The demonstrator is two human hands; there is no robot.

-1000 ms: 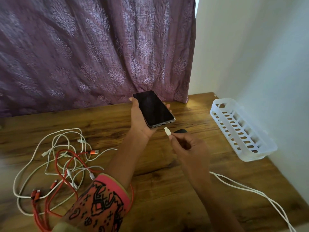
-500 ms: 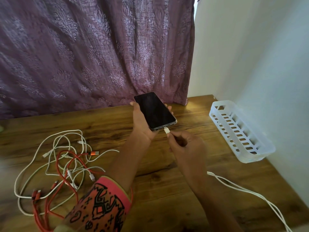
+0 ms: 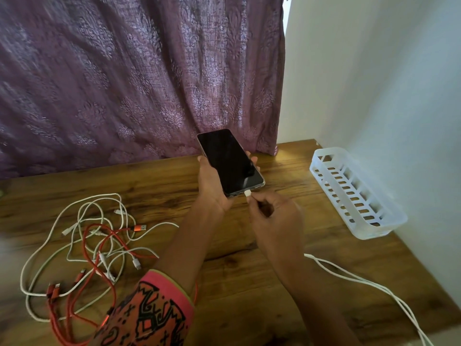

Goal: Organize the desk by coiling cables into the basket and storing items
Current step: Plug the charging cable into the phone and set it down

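Head view: left hand (image 3: 212, 193) grips phone (image 3: 229, 161); right hand (image 3: 274, 221) pinches white plug (image 3: 248, 194) touching phone's lower end, centre frame, along its axis

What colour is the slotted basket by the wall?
The slotted plastic basket is translucent white, clearest in the head view.

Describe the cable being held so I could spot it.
Above the wooden desk, find the dark phone held in the left hand. The right hand pinches a white plug at its bottom edge. Its white cable trails to the near right, apart from the red-and-white tangle at left.
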